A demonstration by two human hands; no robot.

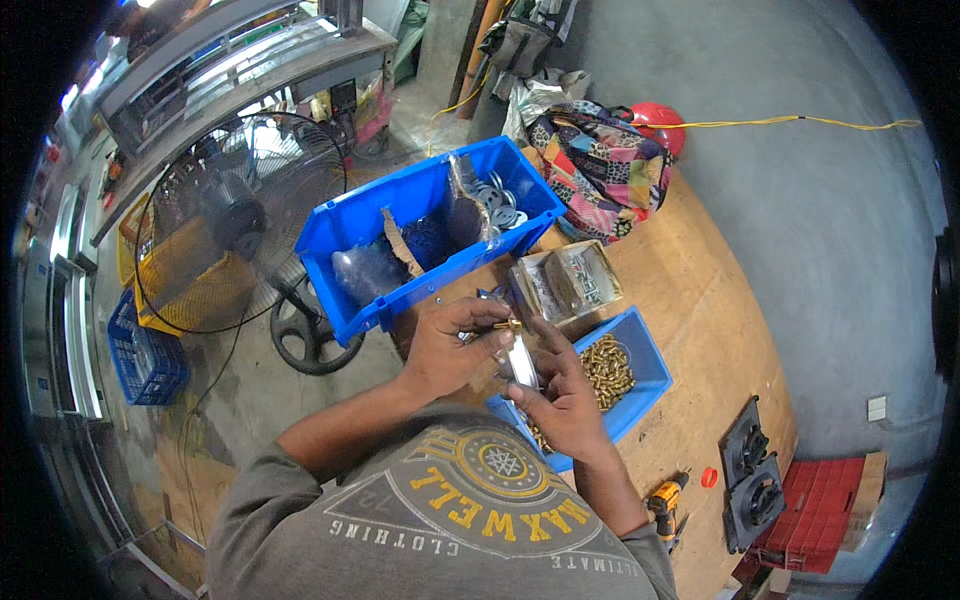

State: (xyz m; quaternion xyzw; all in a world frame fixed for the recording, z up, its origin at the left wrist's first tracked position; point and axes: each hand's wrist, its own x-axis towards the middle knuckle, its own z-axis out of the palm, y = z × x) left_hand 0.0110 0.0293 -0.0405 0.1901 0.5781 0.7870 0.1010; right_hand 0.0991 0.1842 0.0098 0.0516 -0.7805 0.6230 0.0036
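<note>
1. Two hands: left hand (pixel 450 350) pinches one brass fitting (pixel 507 325); right hand (pixel 560 395) grips one metal piece (pixel 521 360) beneath it.
2. Two blue bins: large bin (pixel 400 200), small bin (pixel 640 350) (brass parts, too many to count).
3. One clear box (pixel 565 280).

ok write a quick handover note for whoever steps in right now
Left hand: pinches a small brass fitting at the top of the metal part.
Right hand: holds the flat metal part upright.
Things: small blue bin of brass fittings by the right hand; clear box behind; big blue bin with washers.
Done: fitting is at the part.
Left: whether it is seated cannot be told.
</note>
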